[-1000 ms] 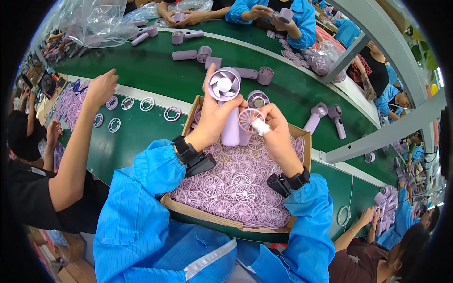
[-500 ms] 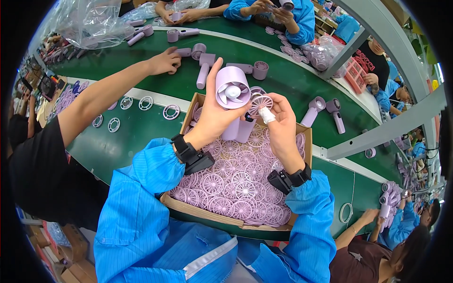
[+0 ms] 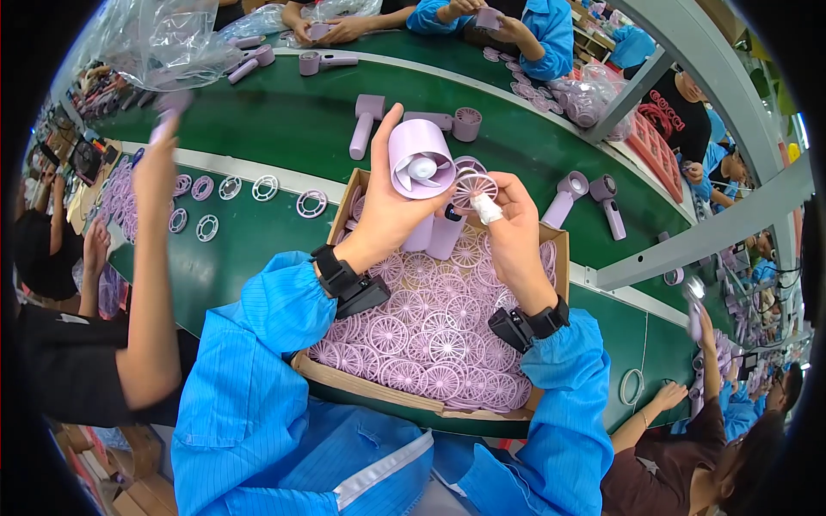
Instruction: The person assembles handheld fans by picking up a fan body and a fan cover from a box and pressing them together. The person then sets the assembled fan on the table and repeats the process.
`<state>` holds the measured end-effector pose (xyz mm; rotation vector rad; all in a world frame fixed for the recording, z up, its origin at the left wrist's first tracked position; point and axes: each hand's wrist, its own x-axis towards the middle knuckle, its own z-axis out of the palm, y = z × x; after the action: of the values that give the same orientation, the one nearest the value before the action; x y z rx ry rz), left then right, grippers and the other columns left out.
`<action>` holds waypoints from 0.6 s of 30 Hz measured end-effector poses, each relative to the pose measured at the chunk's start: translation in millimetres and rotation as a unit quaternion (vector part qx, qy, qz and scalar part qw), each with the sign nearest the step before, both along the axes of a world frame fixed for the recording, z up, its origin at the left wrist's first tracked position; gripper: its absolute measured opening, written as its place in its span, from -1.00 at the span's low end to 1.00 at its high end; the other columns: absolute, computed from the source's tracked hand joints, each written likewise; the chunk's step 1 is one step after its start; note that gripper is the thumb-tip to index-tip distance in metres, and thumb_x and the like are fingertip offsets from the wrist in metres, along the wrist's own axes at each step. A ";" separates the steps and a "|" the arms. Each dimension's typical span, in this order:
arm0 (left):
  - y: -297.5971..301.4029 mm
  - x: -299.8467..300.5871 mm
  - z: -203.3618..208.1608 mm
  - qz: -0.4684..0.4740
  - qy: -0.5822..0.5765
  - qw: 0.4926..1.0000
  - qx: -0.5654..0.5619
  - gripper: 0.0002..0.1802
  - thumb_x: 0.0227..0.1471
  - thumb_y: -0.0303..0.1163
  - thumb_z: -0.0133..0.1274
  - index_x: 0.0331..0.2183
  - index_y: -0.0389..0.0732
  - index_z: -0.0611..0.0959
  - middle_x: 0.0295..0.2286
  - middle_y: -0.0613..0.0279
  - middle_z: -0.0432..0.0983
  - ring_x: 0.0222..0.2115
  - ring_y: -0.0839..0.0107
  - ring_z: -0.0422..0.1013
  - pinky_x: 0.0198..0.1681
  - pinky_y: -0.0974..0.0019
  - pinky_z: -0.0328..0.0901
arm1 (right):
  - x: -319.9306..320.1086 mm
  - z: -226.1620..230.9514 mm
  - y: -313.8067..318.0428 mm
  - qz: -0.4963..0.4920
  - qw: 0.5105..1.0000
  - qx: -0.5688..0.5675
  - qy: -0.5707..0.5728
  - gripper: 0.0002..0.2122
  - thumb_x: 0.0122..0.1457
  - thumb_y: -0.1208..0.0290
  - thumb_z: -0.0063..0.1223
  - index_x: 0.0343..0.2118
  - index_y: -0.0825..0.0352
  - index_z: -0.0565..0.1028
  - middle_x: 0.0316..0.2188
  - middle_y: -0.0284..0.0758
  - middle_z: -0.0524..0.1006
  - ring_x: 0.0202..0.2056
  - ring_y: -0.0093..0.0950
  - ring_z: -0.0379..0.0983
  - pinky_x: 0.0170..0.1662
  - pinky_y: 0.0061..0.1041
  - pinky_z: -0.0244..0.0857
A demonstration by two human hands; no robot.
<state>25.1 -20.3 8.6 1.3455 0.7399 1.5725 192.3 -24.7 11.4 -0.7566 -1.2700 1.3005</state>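
My left hand (image 3: 387,215) is wrapped round a lilac handheld fan (image 3: 421,138), its round head tilted toward me with the blades showing. Between the fingers of my right hand (image 3: 514,228) is a spoked lilac grille (image 3: 475,191), held just right of the fan head. A white wrapping (image 3: 486,209) covers my right thumb tip. Below both hands stands a cardboard box (image 3: 370,378) filled with loose grilles (image 3: 430,335). Lilac fan handles (image 3: 443,236) show upright over the box, partly hidden behind my left hand; which fan each belongs to I cannot tell.
Several fans, one of them a lilac fan (image 3: 367,120), lie on the green conveyor belt (image 3: 284,112). Rings (image 3: 311,204) rest left of the box. A grey metal frame (image 3: 688,249) rises at the right. A co-worker's blurred arm (image 3: 155,258) reaches in at the left; others work across the belt.
The co-worker at the left has lifted a fan off the belt and swung it leftward. The belt's fans have shifted slightly left. My hands stay almost still, the fan head tipping slightly left.
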 end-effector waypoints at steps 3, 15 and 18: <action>-1.6 -0.2 1.5 0.004 0.003 1.000 0.001 0.07 -0.15 -0.62 0.22 0.23 0.07 -0.07 -0.23 0.13 0.35 -0.31 0.40 0.40 -0.31 0.36 0.38 | 0.5 -1.7 0.8 0.000 1.000 0.008 -0.006 -0.81 0.17 0.55 0.00 -0.15 0.38 0.37 -0.24 -0.34 0.48 -0.26 -0.56 0.45 -0.17 -0.55 0.39; -0.5 0.5 -2.1 0.015 0.001 1.000 0.019 0.07 -0.18 -0.59 0.25 0.22 0.01 -0.04 -0.04 0.13 0.22 -0.11 0.35 0.33 -0.14 0.32 0.34 | 2.8 -0.3 0.4 0.015 1.000 0.003 -0.027 -0.81 0.18 0.54 0.00 -0.14 0.33 0.36 -0.26 -0.36 0.47 -0.27 -0.58 0.41 -0.19 -0.56 0.38; 0.2 -1.0 -4.5 0.040 0.038 0.997 0.051 0.05 -0.13 -0.63 0.20 0.23 0.11 -0.07 -0.19 0.15 0.35 -0.31 0.41 0.45 -0.42 0.38 0.43 | 1.2 0.3 0.0 0.024 0.999 -0.008 -0.029 -0.82 0.18 0.54 -0.01 -0.15 0.33 0.36 -0.24 -0.35 0.46 -0.24 -0.58 0.41 -0.20 -0.55 0.38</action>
<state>24.0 -20.1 4.1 1.4721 0.7774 1.6480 193.5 -24.7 11.8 -0.7843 -1.3324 1.3384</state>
